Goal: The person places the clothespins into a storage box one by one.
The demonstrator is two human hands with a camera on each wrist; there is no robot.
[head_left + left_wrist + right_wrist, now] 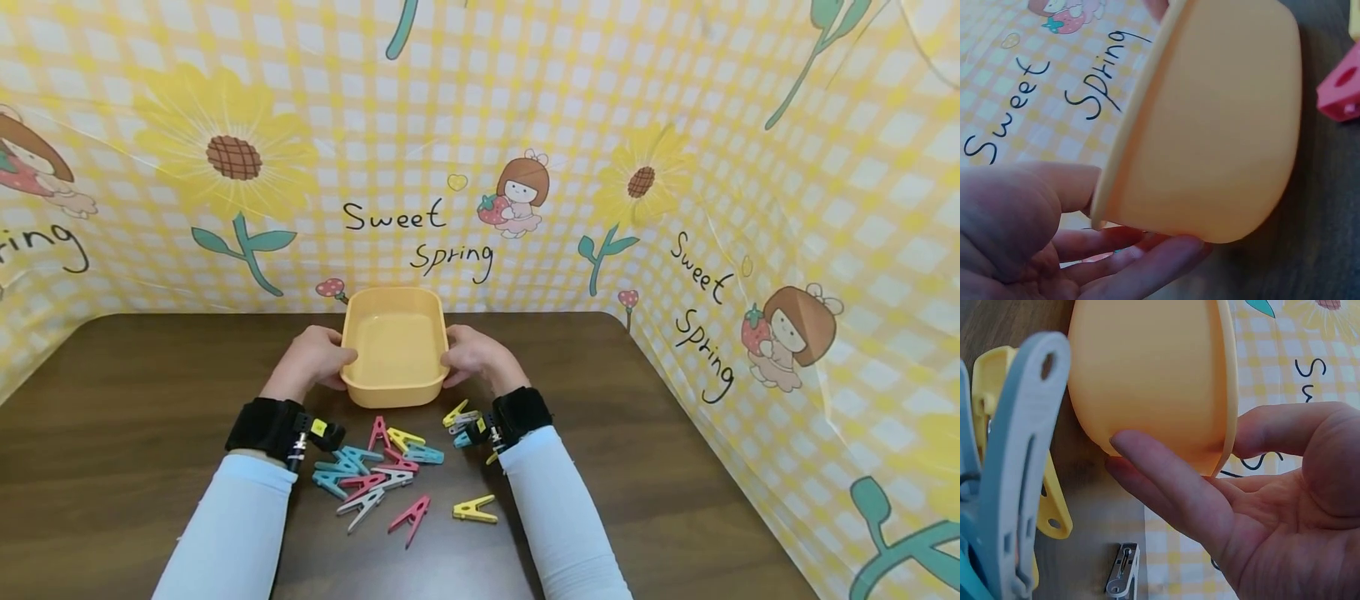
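Observation:
A yellow-orange plastic tub [395,346] stands on the dark wooden table [135,392], near its back edge. My left hand [336,360] holds the tub's left wall and my right hand [454,358] holds its right wall. In the left wrist view the thumb [1054,181] lies at the rim of the tub [1222,125], with the fingers [1147,250] against the wall below. The right wrist view shows the same grip: thumb [1285,428] over the rim, fingers [1166,481] along the wall of the tub [1147,369]. The tub looks empty.
Several coloured clothespins [378,475] lie scattered between my forearms, among them a yellow one [474,508] and a pink one [408,517]. More pegs [461,417] lie beside my right wrist. A yellow patterned sheet [480,167] walls the table at the back and right.

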